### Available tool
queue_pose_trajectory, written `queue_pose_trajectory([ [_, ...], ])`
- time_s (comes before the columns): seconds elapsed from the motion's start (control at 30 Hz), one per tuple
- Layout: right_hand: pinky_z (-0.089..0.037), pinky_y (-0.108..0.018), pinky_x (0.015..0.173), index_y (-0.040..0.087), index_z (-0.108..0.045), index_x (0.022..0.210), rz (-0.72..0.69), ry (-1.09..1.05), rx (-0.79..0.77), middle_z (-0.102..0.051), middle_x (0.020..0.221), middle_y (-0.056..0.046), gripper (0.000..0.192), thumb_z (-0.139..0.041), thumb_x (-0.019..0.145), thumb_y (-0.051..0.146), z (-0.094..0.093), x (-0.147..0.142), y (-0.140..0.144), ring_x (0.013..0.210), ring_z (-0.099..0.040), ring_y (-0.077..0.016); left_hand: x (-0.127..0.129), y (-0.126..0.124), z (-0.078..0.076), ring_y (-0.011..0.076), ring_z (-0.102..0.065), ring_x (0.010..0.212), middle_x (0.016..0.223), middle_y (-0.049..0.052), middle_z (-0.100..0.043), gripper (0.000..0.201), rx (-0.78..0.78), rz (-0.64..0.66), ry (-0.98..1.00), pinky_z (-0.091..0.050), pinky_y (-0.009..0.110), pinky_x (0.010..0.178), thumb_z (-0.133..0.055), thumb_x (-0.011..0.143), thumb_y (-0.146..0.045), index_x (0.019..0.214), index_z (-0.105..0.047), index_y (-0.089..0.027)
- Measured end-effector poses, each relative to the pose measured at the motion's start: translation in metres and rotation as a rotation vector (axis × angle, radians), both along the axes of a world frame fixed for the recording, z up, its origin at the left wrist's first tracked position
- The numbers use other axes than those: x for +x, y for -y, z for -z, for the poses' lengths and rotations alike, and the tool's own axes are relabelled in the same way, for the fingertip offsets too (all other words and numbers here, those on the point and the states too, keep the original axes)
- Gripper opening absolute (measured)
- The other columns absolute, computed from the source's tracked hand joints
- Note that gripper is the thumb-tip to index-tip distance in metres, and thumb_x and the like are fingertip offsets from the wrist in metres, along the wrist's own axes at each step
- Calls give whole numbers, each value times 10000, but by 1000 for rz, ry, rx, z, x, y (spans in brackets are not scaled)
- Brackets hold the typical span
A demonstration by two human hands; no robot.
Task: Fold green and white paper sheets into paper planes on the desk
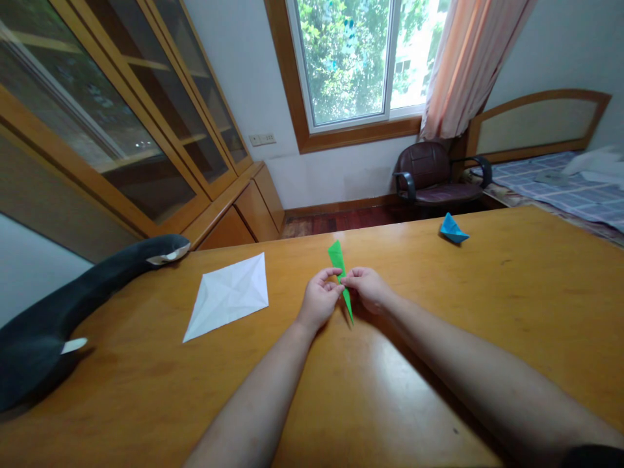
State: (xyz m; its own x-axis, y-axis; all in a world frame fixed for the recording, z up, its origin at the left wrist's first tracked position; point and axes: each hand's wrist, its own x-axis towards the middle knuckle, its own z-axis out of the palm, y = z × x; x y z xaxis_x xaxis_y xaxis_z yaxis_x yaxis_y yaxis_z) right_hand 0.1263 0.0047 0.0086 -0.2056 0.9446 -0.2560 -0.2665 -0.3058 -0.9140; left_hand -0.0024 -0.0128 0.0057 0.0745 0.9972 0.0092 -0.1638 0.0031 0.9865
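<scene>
Left hand (pixel 319 300) and right hand (pixel 369 288) meeting over the middle of the table (pixel 439 364), both pinching the green paper (pixel 340 266) between thumb and fingertips. Fingers closing on the paper near its middle, with one thin point sticking up past the hands and the other poking down toward the table.

Looking light and thin, that green paper. Probably bending and creasing very easily, maybe tearing if pulled hard. Likely best gripped just beside the folds, softly, with fingertips only, not by the sharp tips.

Lying flat on the table to the left, well apart from the hands: a white paper (pixel 229 296) with fold lines in it. Sitting near the far right edge: a small blue paper boat (pixel 453 229). Resting along the left edge: a dark soft toy (pixel 73 305) with a long shape.

Shining a little, the smooth brown wooden table. Behind it, standing by the wall: a dark chair (pixel 431 175). Also showing: a window (pixel 355 58) with green trees outside, a pink curtain (pixel 463 58), a wooden cupboard (pixel 146 130) with glass doors, and a bed (pixel 560 185) on the right.
</scene>
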Motion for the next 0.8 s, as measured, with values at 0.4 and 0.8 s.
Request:
queue_pose_trajectory([
  [0.4,-268,-219,440,183,-519,535,107,-76,-75,-453,449,57,146,-664,519,177,-3,4,1,438,-385,-68,-1,1,-2,60,-428,455,514,-75,-529,408,-58,98,23,-284,172,471,-770,587,-206,960,-616,-145],
  [0.8,-241,-215,413,192,-478,532,105,-158,-151,-420,441,60,157,-615,540,116,-5,0,3,424,-360,-68,-2,0,-1,82,-515,486,586,-53,-611,425,-91,168,67,-327,176,503,-764,587,-190,932,-517,-180],
])
